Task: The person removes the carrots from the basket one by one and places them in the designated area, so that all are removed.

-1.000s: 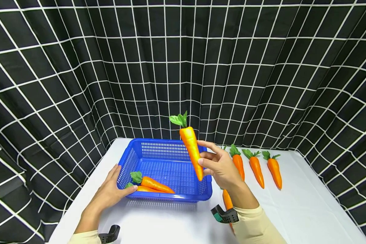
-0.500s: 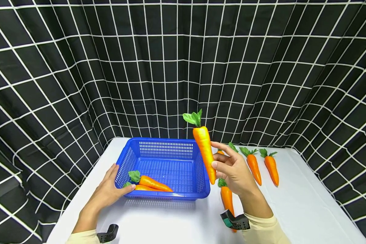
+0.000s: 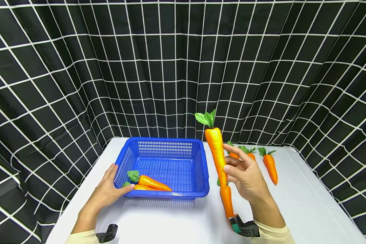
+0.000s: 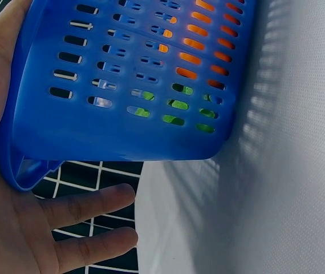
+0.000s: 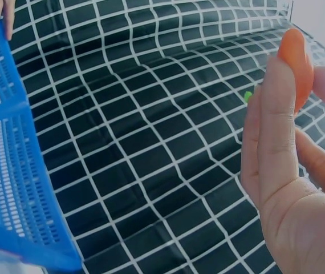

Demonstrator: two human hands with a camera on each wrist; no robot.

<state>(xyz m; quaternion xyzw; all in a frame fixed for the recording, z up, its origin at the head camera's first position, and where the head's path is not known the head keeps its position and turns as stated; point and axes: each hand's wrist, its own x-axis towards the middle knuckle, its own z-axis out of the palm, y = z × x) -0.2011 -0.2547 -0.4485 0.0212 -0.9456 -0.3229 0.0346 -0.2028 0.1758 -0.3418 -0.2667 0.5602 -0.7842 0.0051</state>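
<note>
My right hand point(image 3: 247, 178) pinches an orange carrot point(image 3: 216, 149) near its narrow end, with thumb and fingers. The carrot is raised to the right of the blue basket point(image 3: 170, 194), leafy top up and tip downward. At the basket's near left corner my left hand point(image 3: 105, 193) holds the rim, its thumb lying over the front edge. Two of its fingers stretch out straight past the corner in the left wrist view. Inside the basket, by that thumb, lie a carrot point(image 3: 154, 183) and a second one point(image 3: 144, 187), side by side.
On the white table point(image 3: 170, 223), a carrot point(image 3: 226, 200) lies right of the basket, partly behind the raised one. A carrot point(image 3: 270, 168) at the far right and others point(image 3: 234, 155) lie behind my right hand. A black gridded curtain point(image 3: 158, 84) surrounds the table.
My right hand has carried the carrot rightward, from above the basket's right side to beyond it. My left hand and the basket keep their places.
</note>
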